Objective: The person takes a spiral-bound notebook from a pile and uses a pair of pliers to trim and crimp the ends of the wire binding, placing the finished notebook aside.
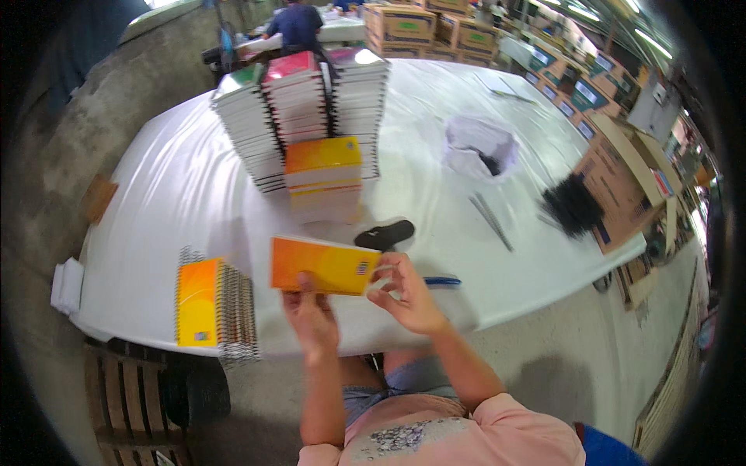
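The left hand (312, 314) grips an orange notebook (325, 266) from below (fingers hidden behind it). The right hand (409, 291) pinches its right edge, perhaps holding something small there.

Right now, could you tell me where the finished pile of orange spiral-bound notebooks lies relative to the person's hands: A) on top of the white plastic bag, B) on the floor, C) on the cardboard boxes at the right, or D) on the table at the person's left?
D: the pile of orange spiral notebooks lies on the white table, to the left of the left hand gripping the orange notebook.
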`<state>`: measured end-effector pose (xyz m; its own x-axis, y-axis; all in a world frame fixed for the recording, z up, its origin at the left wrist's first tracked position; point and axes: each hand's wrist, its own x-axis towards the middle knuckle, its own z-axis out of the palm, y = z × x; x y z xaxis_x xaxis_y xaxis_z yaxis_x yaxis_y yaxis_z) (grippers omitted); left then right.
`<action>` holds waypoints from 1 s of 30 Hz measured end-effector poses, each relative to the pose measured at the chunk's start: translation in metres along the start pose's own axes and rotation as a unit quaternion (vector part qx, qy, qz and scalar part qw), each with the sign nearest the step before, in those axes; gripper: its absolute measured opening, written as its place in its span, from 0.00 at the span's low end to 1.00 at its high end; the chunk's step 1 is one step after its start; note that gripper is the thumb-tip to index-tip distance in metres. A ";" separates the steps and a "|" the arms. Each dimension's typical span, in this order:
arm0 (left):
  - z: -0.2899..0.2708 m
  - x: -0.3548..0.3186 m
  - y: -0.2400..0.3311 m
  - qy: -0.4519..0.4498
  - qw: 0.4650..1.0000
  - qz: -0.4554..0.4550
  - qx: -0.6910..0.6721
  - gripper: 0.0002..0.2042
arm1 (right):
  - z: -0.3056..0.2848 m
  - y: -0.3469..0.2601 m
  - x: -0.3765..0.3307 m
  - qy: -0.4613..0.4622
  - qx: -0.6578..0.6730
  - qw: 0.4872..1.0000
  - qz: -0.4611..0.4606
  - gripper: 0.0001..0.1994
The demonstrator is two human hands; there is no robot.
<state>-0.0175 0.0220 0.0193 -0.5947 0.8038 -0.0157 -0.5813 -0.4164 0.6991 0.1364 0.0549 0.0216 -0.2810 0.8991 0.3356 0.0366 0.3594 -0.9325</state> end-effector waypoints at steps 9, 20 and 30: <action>-0.001 -0.012 0.034 -0.366 0.456 0.211 0.783 0.09 | -0.194 0.092 0.062 0.185 -0.567 0.792 0.132 0.17; -0.025 -0.033 -0.010 -0.133 0.571 0.371 0.720 0.21 | -0.082 0.016 0.025 -0.024 -0.277 0.958 -0.069 0.14; -0.020 -0.025 -0.020 -0.112 0.568 0.401 0.710 0.21 | -0.027 -0.004 -0.009 -0.123 -0.121 0.985 0.005 0.09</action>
<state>-0.0023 0.0016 -0.0082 -0.1730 0.6973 0.6956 0.9551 -0.0538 0.2914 0.1642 0.0523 0.0265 -0.5029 0.8256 0.2559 0.2599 0.4268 -0.8662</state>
